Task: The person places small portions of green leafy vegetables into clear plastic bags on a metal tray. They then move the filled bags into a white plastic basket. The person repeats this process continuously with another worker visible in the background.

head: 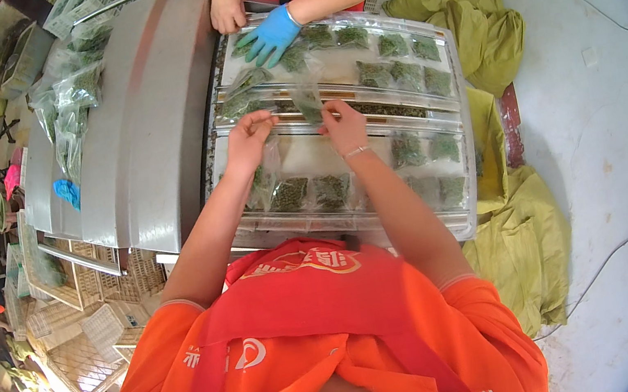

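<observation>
Before me is a vacuum packing machine's bed (337, 145), with small clear bags of green, peppercorn-like produce (332, 191) lying in rows. My right hand (345, 127) pinches the edge of a clear plastic bag (308, 102) with green contents, over the middle sealing bars. To its left, my left hand (249, 141) has thumb and fingertips close together above another clear bag (267, 169); whether they grip its film cannot be told. My right forearm hides part of the near row.
Across the machine, a co-worker's blue-gloved hand (271, 35) rests over bags at the far row, beside their bare hand (227, 10). A metal lid (141, 113) stands left, carrying filled bags (74, 121). Yellow-green sacks (521, 261) lie right, plastic crates (77, 360) lower left.
</observation>
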Motion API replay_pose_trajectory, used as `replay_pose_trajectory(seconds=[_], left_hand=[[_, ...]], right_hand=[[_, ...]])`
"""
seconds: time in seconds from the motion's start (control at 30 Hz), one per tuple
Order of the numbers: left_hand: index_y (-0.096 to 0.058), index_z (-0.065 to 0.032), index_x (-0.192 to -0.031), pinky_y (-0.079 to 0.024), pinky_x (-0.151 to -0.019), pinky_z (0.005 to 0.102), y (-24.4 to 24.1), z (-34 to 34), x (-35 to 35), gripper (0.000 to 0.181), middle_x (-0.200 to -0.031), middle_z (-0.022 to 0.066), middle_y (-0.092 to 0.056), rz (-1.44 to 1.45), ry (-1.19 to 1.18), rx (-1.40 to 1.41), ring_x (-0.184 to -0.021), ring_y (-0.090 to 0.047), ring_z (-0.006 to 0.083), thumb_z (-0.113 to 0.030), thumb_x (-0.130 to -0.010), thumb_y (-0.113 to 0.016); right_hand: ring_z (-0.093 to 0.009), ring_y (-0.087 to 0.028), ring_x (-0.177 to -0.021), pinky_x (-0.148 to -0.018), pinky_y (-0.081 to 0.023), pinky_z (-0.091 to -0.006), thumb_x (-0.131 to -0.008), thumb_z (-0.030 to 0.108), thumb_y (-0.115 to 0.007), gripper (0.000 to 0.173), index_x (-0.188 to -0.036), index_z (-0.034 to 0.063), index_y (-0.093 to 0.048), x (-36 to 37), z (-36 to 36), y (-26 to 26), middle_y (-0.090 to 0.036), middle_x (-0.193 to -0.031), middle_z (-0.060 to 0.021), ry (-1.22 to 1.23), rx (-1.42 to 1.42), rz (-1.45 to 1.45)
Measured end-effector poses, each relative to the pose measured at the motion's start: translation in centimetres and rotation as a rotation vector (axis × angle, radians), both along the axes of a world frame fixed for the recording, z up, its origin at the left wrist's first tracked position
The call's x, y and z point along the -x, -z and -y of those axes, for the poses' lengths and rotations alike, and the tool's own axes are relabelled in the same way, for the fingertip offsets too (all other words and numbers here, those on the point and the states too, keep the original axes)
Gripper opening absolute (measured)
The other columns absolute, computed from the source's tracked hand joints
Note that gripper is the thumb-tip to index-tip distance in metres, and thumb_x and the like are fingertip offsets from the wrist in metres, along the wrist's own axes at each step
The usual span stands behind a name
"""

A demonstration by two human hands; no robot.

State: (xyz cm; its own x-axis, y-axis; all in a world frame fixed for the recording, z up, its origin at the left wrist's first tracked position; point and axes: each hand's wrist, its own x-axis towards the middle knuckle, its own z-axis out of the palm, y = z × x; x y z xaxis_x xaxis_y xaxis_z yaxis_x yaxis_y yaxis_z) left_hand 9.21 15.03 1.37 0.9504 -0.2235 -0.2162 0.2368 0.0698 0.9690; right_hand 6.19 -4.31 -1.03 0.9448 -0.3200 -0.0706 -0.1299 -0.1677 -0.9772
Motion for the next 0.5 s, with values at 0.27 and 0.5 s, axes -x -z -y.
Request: replay_pose_trajectory(seconds=[0.27, 0.5], left_hand=[[-0.065, -0.0008, -0.096, -0.046, -0.075, 0.0249, -1.5, 3.8, 0.4, 0.020, -0.105, 0.0095, -0.063, 0.295, 0.451, -0.280, -0.092, -0.058, 0.0109, -0.002, -0.078, -0.057], [-0.063, 0.0017, -0.093, -0.042, -0.064, 0.0199, -2.3, 6.6, 2.3, 0.015, -0.082, 0.0013, -0.064, 0.210, 0.496, -0.201, -0.073, -0.053, 0.0050, -0.010, -0.084, -0.059]], right_hand=[[-0.013, -0.063, -0.062, -0.056, -0.048, -0.0240, -0.082, 0.007, -0.057, 0.012, -0.091, -0.0013, -0.057, 5.2, 2.9, -0.5, -0.062, -0.075, -0.0067, 0.027, -0.172, 0.006], [-0.015, -0.062, -0.055, -0.051, -0.047, -0.0262, -0.084, 0.012, -0.056, 0.013, -0.090, 0.0015, -0.059, 7.3, 4.3, -0.8, -0.062, -0.068, -0.0101, 0.244, 0.123, 0.086]])
